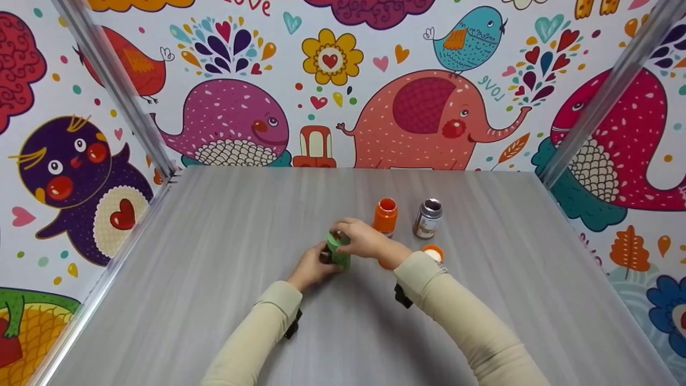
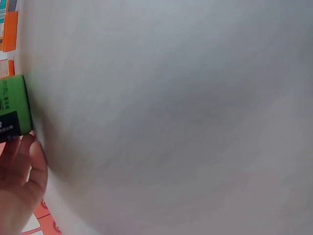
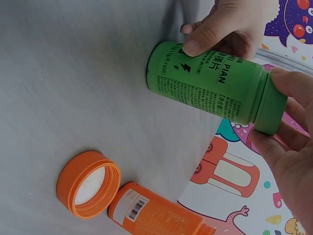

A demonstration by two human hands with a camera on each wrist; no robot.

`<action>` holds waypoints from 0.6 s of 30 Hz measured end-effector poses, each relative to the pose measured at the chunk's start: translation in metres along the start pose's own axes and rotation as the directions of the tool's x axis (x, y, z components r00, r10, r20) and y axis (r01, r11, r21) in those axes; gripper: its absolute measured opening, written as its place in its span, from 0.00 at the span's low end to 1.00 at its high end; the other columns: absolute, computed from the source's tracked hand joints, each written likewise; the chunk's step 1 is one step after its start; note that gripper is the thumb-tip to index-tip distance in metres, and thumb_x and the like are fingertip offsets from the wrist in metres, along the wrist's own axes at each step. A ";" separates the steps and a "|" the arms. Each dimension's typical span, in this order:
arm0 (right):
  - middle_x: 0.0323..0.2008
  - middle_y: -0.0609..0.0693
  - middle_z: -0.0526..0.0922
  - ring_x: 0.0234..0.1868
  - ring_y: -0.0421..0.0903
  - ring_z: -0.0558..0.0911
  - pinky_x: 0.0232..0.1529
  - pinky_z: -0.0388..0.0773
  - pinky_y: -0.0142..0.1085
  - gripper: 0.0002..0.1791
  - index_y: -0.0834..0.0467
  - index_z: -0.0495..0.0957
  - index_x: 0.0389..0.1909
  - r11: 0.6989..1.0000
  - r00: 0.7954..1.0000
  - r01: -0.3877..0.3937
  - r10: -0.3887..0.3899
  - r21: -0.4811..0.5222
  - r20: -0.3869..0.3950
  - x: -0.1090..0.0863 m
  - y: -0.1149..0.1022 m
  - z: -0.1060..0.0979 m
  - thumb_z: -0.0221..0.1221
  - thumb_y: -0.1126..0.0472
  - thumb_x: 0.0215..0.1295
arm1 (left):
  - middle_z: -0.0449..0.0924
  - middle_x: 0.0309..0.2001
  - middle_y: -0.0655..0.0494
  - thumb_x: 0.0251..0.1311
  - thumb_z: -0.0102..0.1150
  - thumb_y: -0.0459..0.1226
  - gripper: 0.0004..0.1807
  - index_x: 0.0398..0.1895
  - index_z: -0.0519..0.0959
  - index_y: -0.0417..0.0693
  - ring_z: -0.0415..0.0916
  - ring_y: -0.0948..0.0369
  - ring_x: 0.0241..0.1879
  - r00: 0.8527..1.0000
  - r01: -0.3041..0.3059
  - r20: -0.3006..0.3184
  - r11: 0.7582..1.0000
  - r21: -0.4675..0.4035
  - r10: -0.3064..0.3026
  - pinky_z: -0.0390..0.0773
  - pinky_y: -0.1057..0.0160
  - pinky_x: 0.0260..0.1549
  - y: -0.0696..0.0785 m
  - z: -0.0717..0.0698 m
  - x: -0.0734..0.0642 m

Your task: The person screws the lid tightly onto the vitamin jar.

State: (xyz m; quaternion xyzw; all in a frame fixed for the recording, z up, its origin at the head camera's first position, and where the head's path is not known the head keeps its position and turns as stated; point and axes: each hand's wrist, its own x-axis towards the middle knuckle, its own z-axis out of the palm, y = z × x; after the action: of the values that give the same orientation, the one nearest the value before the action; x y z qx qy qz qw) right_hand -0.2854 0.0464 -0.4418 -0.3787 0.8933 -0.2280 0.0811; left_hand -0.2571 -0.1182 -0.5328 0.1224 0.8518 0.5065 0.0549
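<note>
A green bottle [image 3: 195,81] with black print stands upright on the table in the head view. My left hand [image 1: 313,268] grips its body near the base; in the right wrist view the left thumb [image 3: 194,46] lies against the label. At its top, my right hand [image 1: 362,239] holds the green cap [image 3: 270,108] between thumb and fingers. The cap sits on the bottle, so the mouth is hidden. At the left edge of the left wrist view, only part of the bottle [image 2: 15,105] and the left hand [image 2: 22,181] shows.
Right of the hands stand an uncapped orange bottle [image 1: 385,217] and an uncapped grey bottle [image 1: 427,220]. An orange cap [image 1: 433,252] with a white inside lies near the right cuff. Another orange thing [image 1: 386,264] is partly hidden under the right wrist. Patterned walls enclose the table.
</note>
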 end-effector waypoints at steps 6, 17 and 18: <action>0.47 0.55 0.74 0.45 0.48 0.74 0.48 0.75 0.38 0.20 0.60 0.74 0.50 0.995 0.996 -0.091 0.090 -0.034 -0.023 0.001 -0.003 0.001 0.62 0.58 0.57 | 0.76 0.47 0.42 0.47 0.65 0.34 0.28 0.54 0.70 0.37 0.74 0.50 0.47 1.000 -0.027 0.000 1.000 -0.014 0.027 0.73 0.51 0.48 -0.001 0.000 0.000; 0.33 0.50 0.72 0.35 0.45 0.71 0.37 0.74 0.35 0.25 0.58 0.73 0.40 0.950 0.966 -0.248 0.226 -0.189 -0.128 0.005 -0.014 0.009 0.63 0.42 0.52 | 0.76 0.47 0.42 0.49 0.67 0.38 0.30 0.55 0.69 0.38 0.76 0.49 0.46 1.000 -0.023 0.011 1.000 -0.001 0.023 0.75 0.52 0.46 -0.002 -0.002 -0.002; 0.33 0.50 0.72 0.35 0.45 0.71 0.36 0.74 0.35 0.25 0.57 0.73 0.39 0.945 0.962 -0.260 0.237 -0.198 -0.134 0.005 -0.015 0.009 0.62 0.41 0.52 | 0.76 0.47 0.42 0.48 0.67 0.37 0.30 0.55 0.69 0.39 0.76 0.49 0.46 1.000 -0.009 0.009 1.000 0.003 0.009 0.74 0.52 0.46 -0.001 -0.002 -0.002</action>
State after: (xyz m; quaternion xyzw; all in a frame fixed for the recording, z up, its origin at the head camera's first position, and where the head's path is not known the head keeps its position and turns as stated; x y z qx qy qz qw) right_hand -0.2766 0.0300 -0.4427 -0.2564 0.9564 -0.1387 0.0196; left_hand -0.2561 -0.1205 -0.5330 0.1286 0.8518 0.5047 0.0561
